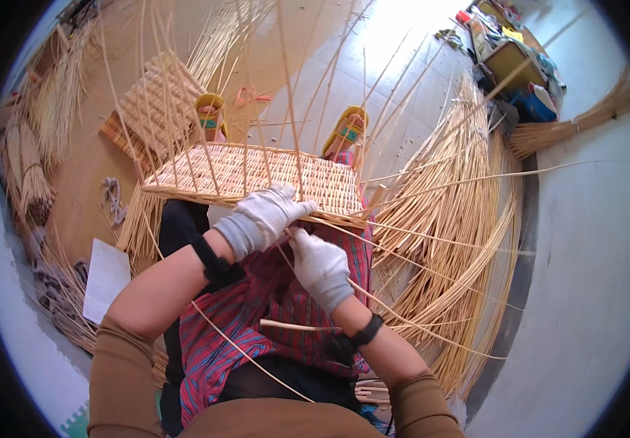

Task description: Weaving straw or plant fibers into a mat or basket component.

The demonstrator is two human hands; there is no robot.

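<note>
A woven wicker panel (256, 173) lies across my lap, with several thin upright rods rising from it. My left hand (267, 213), in a whitish glove, is closed over the panel's near edge, its thumb pointing right along the rim. Just below that edge, my gloved right hand (320, 269) pinches a thin wicker rod (283, 257) between thumb and fingers. Another length of wicker rod (432, 337) trails to the right from beside the right hand. A short thicker stick (296, 325) rests on the red checked cloth (216, 354) over my lap. Some fingertips are hidden beneath the panel.
A large spread of wicker rods (439, 233) covers the floor at right. Another woven panel (155, 102) leans at far left, near orange-handled scissors (253, 97). More bundles (33, 171) line the left wall. Cluttered boxes (512, 62) stand far right. My feet wear yellow sandals (345, 130).
</note>
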